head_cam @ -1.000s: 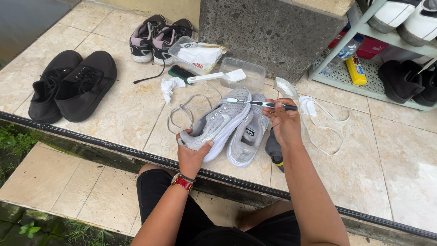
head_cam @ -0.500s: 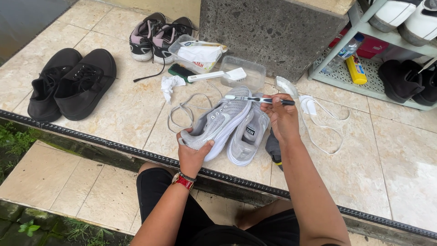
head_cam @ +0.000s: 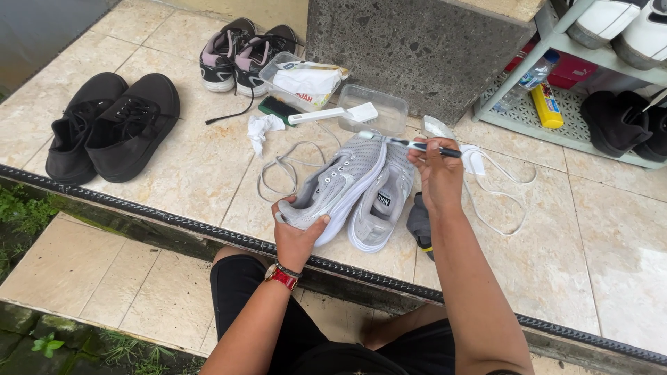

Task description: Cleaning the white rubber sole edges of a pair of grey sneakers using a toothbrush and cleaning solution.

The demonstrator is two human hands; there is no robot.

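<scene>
Floor: beige tiled floor [head_cam: 180,167], dark grated drain strip at its edge.
Surroundings: stone pillar [head_cam: 417,48], shoe rack [head_cam: 556,118], black shoes [head_cam: 111,125].
Hands: left hand [head_cam: 299,232] gripping grey sneaker [head_cam: 337,184]; right hand [head_cam: 438,170] pinching toothbrush [head_cam: 410,144].

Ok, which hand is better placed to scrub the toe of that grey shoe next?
Probably the right hand: it holds the toothbrush with the bristle end at the toe of the grey shoe. The left hand grips that shoe's heel, steadying it.
</scene>
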